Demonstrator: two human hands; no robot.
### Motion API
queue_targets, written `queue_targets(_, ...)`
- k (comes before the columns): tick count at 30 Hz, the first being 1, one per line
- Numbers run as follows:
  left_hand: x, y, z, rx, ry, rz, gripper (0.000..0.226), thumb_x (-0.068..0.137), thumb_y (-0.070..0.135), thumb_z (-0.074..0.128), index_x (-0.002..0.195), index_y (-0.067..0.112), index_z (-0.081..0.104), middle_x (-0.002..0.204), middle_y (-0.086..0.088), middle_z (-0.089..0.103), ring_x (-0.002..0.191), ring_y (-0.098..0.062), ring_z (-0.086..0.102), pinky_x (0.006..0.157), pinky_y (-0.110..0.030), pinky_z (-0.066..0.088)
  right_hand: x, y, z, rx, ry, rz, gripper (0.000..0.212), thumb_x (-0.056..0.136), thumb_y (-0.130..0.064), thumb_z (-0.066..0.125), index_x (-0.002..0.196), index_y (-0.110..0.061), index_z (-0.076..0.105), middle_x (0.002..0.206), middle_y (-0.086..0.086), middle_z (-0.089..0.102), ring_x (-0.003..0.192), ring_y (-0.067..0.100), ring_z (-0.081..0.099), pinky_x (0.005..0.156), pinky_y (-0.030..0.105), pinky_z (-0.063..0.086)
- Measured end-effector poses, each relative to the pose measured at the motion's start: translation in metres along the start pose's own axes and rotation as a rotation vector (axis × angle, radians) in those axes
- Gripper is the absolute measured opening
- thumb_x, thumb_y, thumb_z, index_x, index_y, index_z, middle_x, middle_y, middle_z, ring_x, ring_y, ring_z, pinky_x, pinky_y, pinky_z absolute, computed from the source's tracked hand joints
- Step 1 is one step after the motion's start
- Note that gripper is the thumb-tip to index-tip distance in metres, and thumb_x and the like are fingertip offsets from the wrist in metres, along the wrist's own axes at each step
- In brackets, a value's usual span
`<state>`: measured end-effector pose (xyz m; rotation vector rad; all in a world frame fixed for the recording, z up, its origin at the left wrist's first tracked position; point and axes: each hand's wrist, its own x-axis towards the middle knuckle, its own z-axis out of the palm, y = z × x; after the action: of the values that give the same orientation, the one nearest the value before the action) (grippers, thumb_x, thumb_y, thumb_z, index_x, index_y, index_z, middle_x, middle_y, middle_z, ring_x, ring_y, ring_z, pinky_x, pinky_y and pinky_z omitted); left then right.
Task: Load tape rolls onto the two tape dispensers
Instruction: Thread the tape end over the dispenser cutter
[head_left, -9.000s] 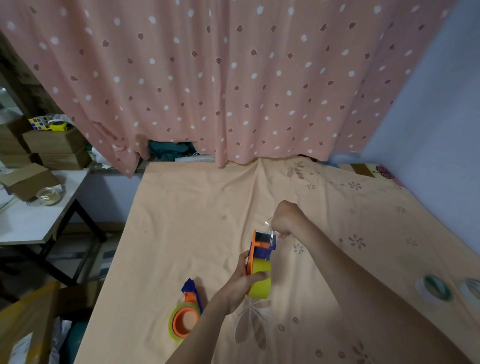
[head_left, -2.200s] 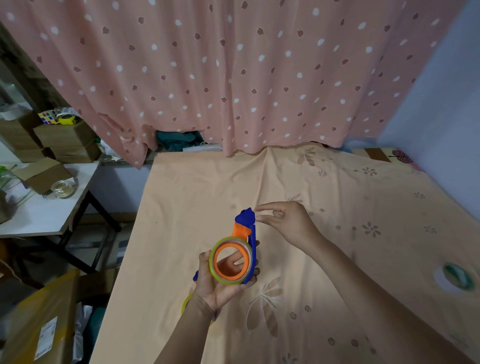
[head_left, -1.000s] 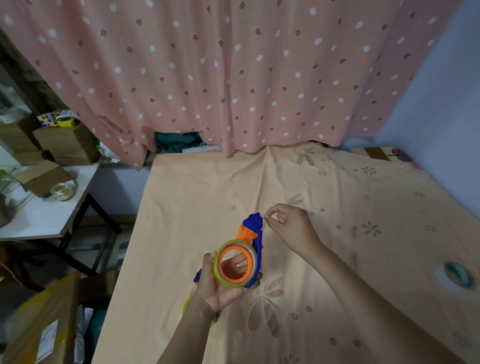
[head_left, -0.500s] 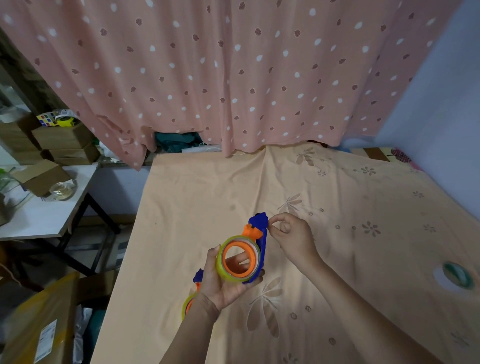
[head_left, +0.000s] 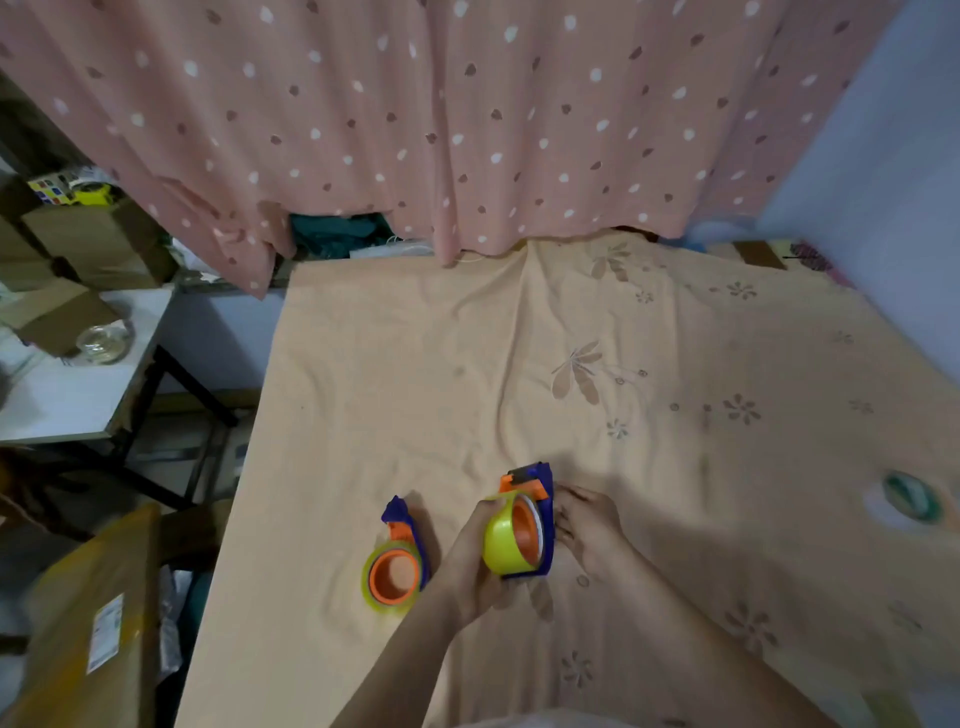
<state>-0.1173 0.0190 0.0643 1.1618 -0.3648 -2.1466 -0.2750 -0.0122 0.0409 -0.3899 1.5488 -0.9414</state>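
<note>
Left hand (head_left: 470, 558) wrapped round the yellow tape roll (head_left: 501, 543) on the dispenser (head_left: 540, 512), low over the cloth (head_left: 415, 389). Right hand (head_left: 584, 527) flat against its back, probably steadying. Light, stiff plastic, slick tape; best held by the frame. Second dispenser (head_left: 397, 564) loaded, lying just left.

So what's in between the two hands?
In the head view, a tape dispenser loaded with a yellow tape roll sits between them: the left hand grips it, the right hand touches its other side.
</note>
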Motion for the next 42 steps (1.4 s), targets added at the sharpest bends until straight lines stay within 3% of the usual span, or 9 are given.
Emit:
queue_targets(3,0.011,-0.021,-0.006,0.089,0.082,-0.063,0.033,0.097,0.042,0.050,0.102,0.014,0.067,0.078,-0.006,0.075,0.066,-0.020,0.070,0.056,-0.032,0.057,0.014,0.036,-0.010,0.073,0.022,0.164,0.015,0.090,-0.008,0.060,0.095,0.001,0.071,0.070,0.014,0.060,0.058,0.023,0.054,0.054,0.028,0.043)
queue_targets(8,0.036,-0.047,-0.022,0.184,0.171,-0.130,0.049,0.081,0.046,0.069,0.115,0.011,0.069,0.104,-0.014,0.072,0.090,-0.027,0.068,0.082,-0.043,0.056,0.027,0.060,-0.016,0.054,0.027,0.262,0.014,0.097,-0.014,0.058,0.085,-0.011,0.064,0.048,-0.002,0.032,0.036,0.009,0.030,0.040,0.022,0.026)
queue_targets(12,0.054,-0.057,-0.024,0.216,0.203,-0.145,0.077,0.055,0.054,0.076,0.116,0.007,0.069,0.103,-0.016,0.071,0.085,-0.027,0.069,0.073,-0.038,0.058,0.046,0.064,-0.013,0.013,0.075,0.321,0.019,0.099,-0.012,0.053,0.081,-0.015,0.058,0.040,-0.003,0.034,0.029,0.006,0.032,0.035,0.016,0.027)
queue_targets(17,0.074,-0.062,-0.028,0.230,0.232,-0.165,0.070,0.065,0.049,0.075,0.120,0.006,0.068,0.101,-0.014,0.074,0.084,-0.028,0.071,0.071,-0.038,0.058,0.066,0.062,-0.012,-0.066,0.043,0.391,0.019,0.098,-0.011,0.051,0.082,-0.016,0.060,0.040,-0.004,0.040,0.028,0.005,0.035,0.031,0.014,0.024)
queue_targets(22,0.081,-0.069,-0.030,0.257,0.243,-0.187,0.032,0.092,0.030,0.068,0.120,0.014,0.066,0.109,-0.011,0.075,0.090,-0.024,0.071,0.077,-0.034,0.058,0.074,0.060,-0.007,-0.067,0.077,0.449,0.013,0.094,-0.010,0.058,0.102,-0.016,0.066,0.083,0.010,0.067,0.068,0.021,0.062,0.055,0.027,0.047)
queue_targets(28,0.088,-0.076,-0.037,0.252,0.186,-0.181,0.031,0.092,0.034,0.068,0.120,0.021,0.065,0.116,-0.013,0.073,0.096,-0.026,0.071,0.079,-0.038,0.060,0.078,0.057,-0.002,-0.167,0.102,0.445,0.010,0.085,-0.008,0.068,0.094,-0.011,0.071,0.085,0.013,0.070,0.075,0.029,0.067,0.063,0.035,0.057)
queue_targets(33,0.089,-0.073,-0.035,0.273,0.180,-0.222,0.014,0.096,0.028,0.066,0.108,0.026,0.059,0.103,-0.002,0.072,0.089,-0.020,0.071,0.081,-0.039,0.060,0.124,0.093,-0.018,-0.421,0.108,0.432,0.045,0.061,-0.029,0.069,0.099,-0.006,0.069,0.094,0.018,0.072,0.084,0.036,0.071,0.076,0.052,0.062)
queue_targets(36,0.092,-0.076,-0.039,0.284,0.198,-0.238,0.030,0.092,0.029,0.071,0.115,0.020,0.055,0.105,-0.004,0.071,0.090,-0.021,0.072,0.077,-0.038,0.061,0.114,0.081,-0.013,-0.449,0.109,0.413,0.049,0.059,-0.028,0.070,0.101,-0.002,0.069,0.094,0.020,0.072,0.085,0.037,0.071,0.075,0.052,0.062)
queue_targets(42,0.103,-0.090,-0.049,0.292,0.266,-0.243,0.096,0.058,0.053,0.090,0.133,0.016,0.044,0.123,-0.010,0.069,0.102,-0.024,0.074,0.075,-0.040,0.063,0.074,0.044,0.004,-0.734,0.193,0.280,0.035,0.095,-0.026,0.061,0.113,0.004,0.060,0.113,0.020,0.065,0.107,0.039,0.063,0.058,0.027,0.043)
